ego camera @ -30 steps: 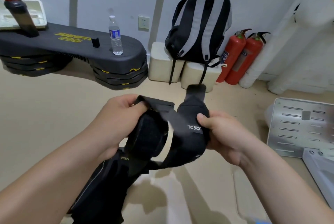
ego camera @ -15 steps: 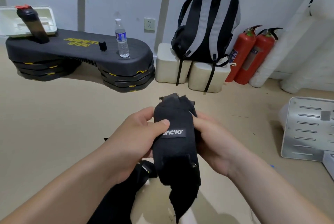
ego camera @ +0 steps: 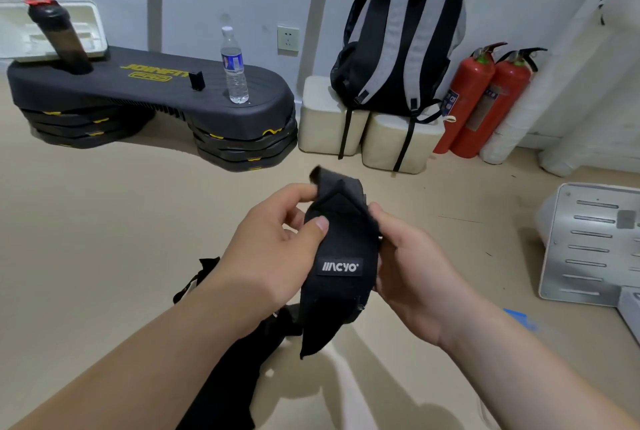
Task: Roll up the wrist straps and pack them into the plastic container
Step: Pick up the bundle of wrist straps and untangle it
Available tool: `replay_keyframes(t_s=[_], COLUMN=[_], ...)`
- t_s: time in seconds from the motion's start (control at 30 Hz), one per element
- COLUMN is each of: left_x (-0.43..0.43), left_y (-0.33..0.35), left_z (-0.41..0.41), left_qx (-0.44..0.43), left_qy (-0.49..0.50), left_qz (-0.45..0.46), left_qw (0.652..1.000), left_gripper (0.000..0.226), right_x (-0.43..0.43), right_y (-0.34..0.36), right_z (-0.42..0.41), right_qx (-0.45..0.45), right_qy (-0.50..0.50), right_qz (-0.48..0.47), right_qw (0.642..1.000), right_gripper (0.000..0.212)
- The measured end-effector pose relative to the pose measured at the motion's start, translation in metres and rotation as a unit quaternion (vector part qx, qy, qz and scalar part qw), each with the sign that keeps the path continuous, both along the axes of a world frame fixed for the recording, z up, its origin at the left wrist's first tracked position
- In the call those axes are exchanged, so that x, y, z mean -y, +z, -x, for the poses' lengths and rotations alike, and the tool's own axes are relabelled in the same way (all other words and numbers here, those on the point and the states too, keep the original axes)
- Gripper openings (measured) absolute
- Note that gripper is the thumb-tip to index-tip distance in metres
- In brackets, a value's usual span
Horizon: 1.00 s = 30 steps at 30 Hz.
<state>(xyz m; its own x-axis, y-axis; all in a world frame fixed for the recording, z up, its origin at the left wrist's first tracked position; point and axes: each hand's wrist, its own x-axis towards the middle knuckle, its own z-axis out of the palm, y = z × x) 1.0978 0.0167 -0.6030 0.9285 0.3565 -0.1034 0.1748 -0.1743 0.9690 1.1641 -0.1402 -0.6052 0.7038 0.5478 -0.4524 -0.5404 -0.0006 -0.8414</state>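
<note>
Black fabric wrist strap with white logo label [ego camera: 341,256], mid-frame, pinched by left hand [ego camera: 273,249] at 9 o'clock and gripped by right hand [ego camera: 412,270] at 3 o'clock (tail hanging toward 6): roll tightly, edges aligned, thumb pressing each turn

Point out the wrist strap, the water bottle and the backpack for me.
wrist strap [ego camera: 341,266]: head view, on its lettered label.
water bottle [ego camera: 232,62]: head view, on its blue label.
backpack [ego camera: 411,31]: head view, on the black panel between the grey stripes.
</note>
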Motion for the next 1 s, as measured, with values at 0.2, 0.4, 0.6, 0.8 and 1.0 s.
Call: replay_keyframes(t_s=[0.2, 0.4, 0.6, 0.8, 1.0], left_x=[0.002, 0.004, 0.000, 0.037, 0.046], left_y=[0.006, 0.000, -0.006, -0.020, -0.023], left_z=[0.003, -0.001, -0.004, 0.012, 0.013], left_qx=[-0.004, -0.031, -0.070, -0.083, -0.078], left_qy=[0.001, -0.018, -0.023, -0.100, -0.096], left_qz=[-0.026, -0.065, -0.108, 0.012, -0.048], left_qw=[1.000, 0.997, 0.991, 0.991, 0.991], left_gripper=[0.045, 0.069, 0.039, 0.033, 0.014], right_x=[-0.002, 0.003, 0.004, 0.009, 0.024], right_y=[-0.008, -0.013, -0.008, -0.004, -0.003], right_z=[0.007, 0.014, 0.009, -0.002, -0.021], right_qx=[0.040, 0.139, 0.140, 0.074, 0.012], right_qy=[0.007, -0.009, -0.069, -0.141, -0.147], right_qz=[0.000, 0.036, 0.016, -0.032, -0.060], right_qw=[0.999, 0.990, 0.988, 0.987, 0.987], right_gripper=[0.057, 0.024, 0.023, 0.027, 0.046])
